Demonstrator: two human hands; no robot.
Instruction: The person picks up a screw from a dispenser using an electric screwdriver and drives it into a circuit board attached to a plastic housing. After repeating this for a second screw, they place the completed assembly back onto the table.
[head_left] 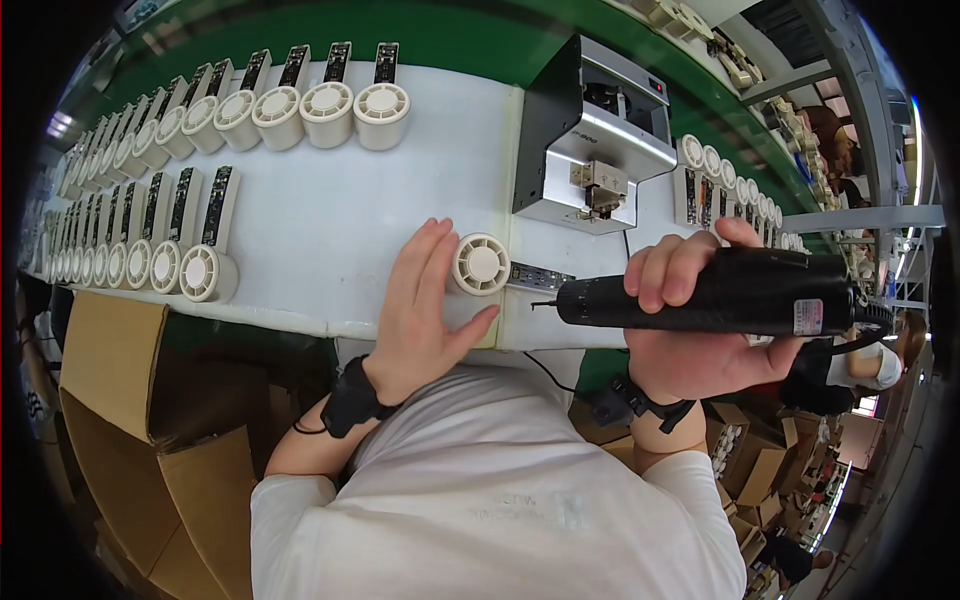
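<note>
My right hand (690, 360) is wrapped round a black electric screwdriver (730, 292), held nearly level with its thin bit pointing left. Near the bit's tip lies a white part with a round, slotted cap (481, 264) and a narrow arm carrying a dark circuit board (540, 277). The screwdriver's front overlaps the view of the board's right end. I cannot tell whether the bit touches anything. My left hand (412, 305) is open, its fingers stretched along the left side of the round cap and its thumb apart. Whether it touches the cap is unclear.
Two rows of similar white parts (208, 273) stand on the left of the white table (310, 210). A grey and black machine (590, 140) sits behind the part. More parts (711, 160) line the right. Open cardboard boxes (120, 380) stand below the table's front edge.
</note>
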